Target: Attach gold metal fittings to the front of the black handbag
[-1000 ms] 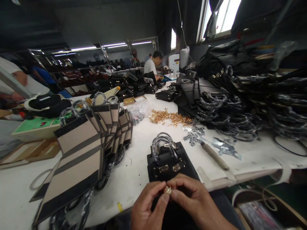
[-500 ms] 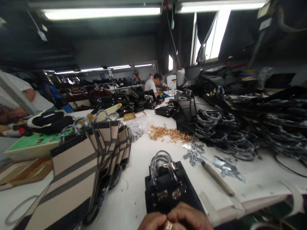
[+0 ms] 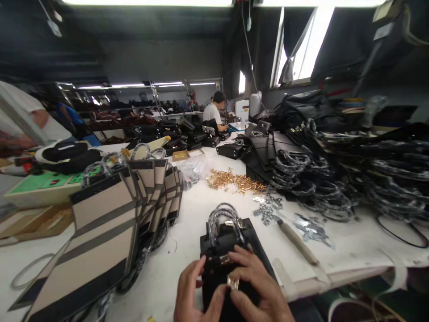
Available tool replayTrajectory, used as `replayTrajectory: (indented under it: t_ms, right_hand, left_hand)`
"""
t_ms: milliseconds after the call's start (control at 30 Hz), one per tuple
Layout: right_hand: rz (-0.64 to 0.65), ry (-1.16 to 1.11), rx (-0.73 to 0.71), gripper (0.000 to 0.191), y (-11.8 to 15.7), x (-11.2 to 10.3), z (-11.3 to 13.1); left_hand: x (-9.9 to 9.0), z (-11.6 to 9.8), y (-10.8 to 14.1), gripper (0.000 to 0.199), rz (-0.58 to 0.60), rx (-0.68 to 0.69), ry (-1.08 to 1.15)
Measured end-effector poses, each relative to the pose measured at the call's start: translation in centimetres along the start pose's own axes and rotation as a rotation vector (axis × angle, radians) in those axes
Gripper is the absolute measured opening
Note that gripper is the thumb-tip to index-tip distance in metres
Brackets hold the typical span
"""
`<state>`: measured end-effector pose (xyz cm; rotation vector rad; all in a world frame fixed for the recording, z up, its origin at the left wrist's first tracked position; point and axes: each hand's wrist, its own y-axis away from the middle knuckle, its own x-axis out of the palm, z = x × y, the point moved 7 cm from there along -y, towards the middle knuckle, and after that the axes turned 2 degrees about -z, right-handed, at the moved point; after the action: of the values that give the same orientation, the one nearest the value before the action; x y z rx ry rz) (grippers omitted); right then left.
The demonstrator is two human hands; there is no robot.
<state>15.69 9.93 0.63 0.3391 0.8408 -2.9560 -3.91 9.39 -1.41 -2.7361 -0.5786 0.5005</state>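
Note:
A small black handbag (image 3: 214, 243) lies on the white table in front of me, its twin handles (image 3: 225, 219) wrapped in clear plastic. Over its front, my right hand (image 3: 259, 286) pinches a small gold metal clasp (image 3: 232, 282) between thumb and index finger. The other right fingers spread across the bag toward its gold fittings (image 3: 224, 259). My left hand (image 3: 192, 293) grips the bag's left edge, with the thumb on the front beside the clasp. Both hands hide much of the bag's lower part.
Flat handbag panels (image 3: 100, 223) are stacked at left. Loose gold fittings (image 3: 234, 181) and flat metal plates (image 3: 268, 209) lie beyond the bag. A stick-like tool (image 3: 298, 243) rests at right, before heaped black bag parts (image 3: 311, 179). A co-worker (image 3: 213, 114) sits at the far end.
Both hands have moved up and forward over the handbag's front, bringing the gold clasp onto it. Earlier they were together at its near end. The view has tilted down slightly.

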Motion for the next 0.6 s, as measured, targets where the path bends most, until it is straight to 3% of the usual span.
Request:
replayTrajectory:
  t_ms: [100, 167, 233, 333, 467, 600]
  right_hand:
    - [0.044, 0.241, -0.135, 0.02, 0.5, -0.5, 0.1]
    - [0.034, 0.293, -0.062, 0.02, 0.4, -1.0, -0.9]
    - [-0.059, 0.324, 0.048, 0.017, 0.2, -1.9, -2.0]
    - [-0.153, 0.345, 0.121, 0.017, -0.5, -2.8, -2.7]
    - [-0.025, 0.322, 0.021, 0.022, -1.5, -2.9, -2.3]
    - [0.089, 0.373, -0.004, 0.027, -2.2, -3.3, -2.1]
  left_hand:
    - [0.1, 1.3, -0.6, 0.057, 0.106, 0.047, -0.194]
    - [0.3, 1.5, -0.9, 0.063, 0.124, 0.085, -0.274]
    - [0.7, 1.5, -1.1, 0.066, 0.108, 0.12, -0.333]
    - [1.5, 1.5, -1.7, 0.065, 0.088, 0.089, -0.339]
    - [2.2, 2.2, -2.7, 0.075, 0.077, -0.146, -0.16]
    - [2.7, 2.0, -2.3, 0.093, 0.024, -0.503, 0.326]
